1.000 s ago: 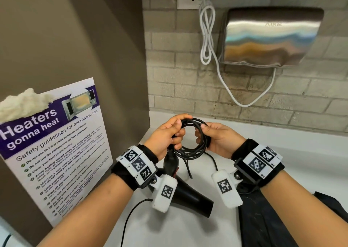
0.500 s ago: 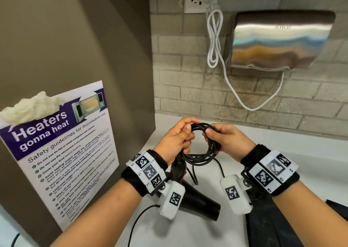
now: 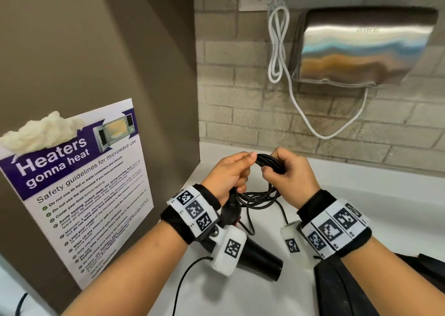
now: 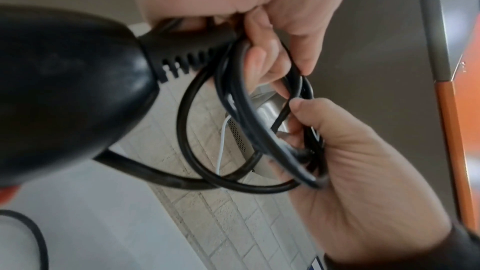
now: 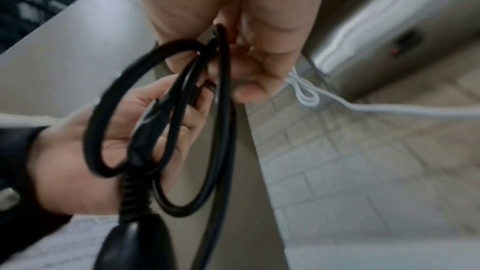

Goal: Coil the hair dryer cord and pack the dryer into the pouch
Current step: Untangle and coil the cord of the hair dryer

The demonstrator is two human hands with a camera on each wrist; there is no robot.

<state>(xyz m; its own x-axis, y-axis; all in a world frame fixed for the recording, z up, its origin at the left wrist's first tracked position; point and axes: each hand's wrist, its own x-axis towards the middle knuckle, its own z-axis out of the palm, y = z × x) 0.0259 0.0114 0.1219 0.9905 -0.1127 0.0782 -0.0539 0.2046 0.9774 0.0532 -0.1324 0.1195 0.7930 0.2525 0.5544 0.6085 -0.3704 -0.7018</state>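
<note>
1. Coiling well underway: several black loops of the cord (image 3: 258,190) gathered into a bundle, held up off the desk (image 3: 375,209) between both hands.
2. Left hand (image 3: 228,175) curled round the near-left side of the coil, fingers threaded through the loops and clamped right where the ribbed strain relief leaves the handle; plain to see from the left wrist camera.
3. Right hand (image 3: 289,172) pinching the far-right side of the bundle, fingers and thumb closed on the strands at the top of the loops. Both grips firmly on the cord, neither one loose.
4. Hair dryer (image 3: 255,255) hanging below the left grip, handle up against the palm, barrel pointing down and toward the right forearm, just above the desk or resting on it; cannot tell which.
5. Not finished yet, by the look of it: at least one strand trailing out of the bundle below the grips and down to the desk, so probably more turns to go. Plug not seen anywhere.
6. Pouch (image 3: 342,289) apparently the dark fabric lying below the right wrist, partly hidden by the forearm; whether its mouth is open cannot be told.
7. Packing not started: dryer outside the pouch, both hands busy with the coil. Left to do: finish the last loops, then slide the dryer in.
</note>
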